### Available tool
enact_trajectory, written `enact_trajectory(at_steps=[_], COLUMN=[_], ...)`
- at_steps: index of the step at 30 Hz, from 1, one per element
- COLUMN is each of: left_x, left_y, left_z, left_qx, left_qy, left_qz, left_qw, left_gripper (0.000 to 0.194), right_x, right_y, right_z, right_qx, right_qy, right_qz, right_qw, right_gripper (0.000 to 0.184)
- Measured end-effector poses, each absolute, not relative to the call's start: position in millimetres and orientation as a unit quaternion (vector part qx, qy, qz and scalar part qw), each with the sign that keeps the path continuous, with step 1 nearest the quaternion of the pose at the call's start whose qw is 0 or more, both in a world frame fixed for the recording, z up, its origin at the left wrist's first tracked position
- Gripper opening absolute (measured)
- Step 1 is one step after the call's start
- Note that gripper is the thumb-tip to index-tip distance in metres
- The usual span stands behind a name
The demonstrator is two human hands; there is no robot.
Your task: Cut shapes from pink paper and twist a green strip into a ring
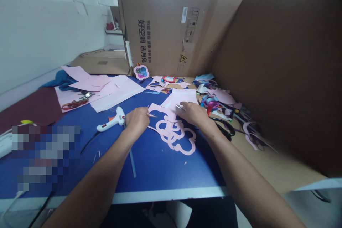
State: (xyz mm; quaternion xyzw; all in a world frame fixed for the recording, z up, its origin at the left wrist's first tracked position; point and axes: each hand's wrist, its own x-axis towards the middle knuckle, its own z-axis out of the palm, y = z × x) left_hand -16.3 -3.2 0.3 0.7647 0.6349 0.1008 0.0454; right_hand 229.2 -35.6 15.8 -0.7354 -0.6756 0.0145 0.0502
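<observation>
My left hand (137, 121) is closed, with a small pink paper scrap (151, 114) sticking out at its fingertips. Black-handled scissors (226, 128) pass under my right hand (194, 113); its fingers are closed around the blade part, and a metal tip shows beyond them. Between the hands lies a pink paper cut-out sheet (191, 146) with flower-shaped openings. Behind it, a plain pink sheet (184, 96) reaches close to my right fingers. A white glue gun (113, 120) rests beside my left hand, and a blue strip (132, 164) runs below that hand.
A tall cardboard box (165, 28) stands at the back, with a dark cardboard panel (280, 60) along the right. Pink sheets (117, 91) lie at left. Shiny scraps (210, 102) are piled at right. A flower-shaped piece (141, 72) leans on the box.
</observation>
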Motion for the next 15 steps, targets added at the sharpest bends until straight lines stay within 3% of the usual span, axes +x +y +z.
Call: enact_trajectory(at_steps=[8, 15], left_x=[-16.8, -17.7], left_y=[-2.4, -0.8], left_z=[-1.3, -3.9], left_qx=[0.755, 0.755], left_qy=[0.650, 0.650], left_qz=[0.087, 0.086], left_qw=[0.032, 0.010], left_gripper=[0.028, 0.035], right_x=[223.6, 245.5], right_y=[-23.6, -27.1], right_z=[3.5, 33.8], right_qx=[-0.737, -0.781], right_qy=[-0.671, -0.605], right_qz=[-0.070, -0.113], right_qw=[0.034, 0.110], right_gripper=[0.035, 0.035])
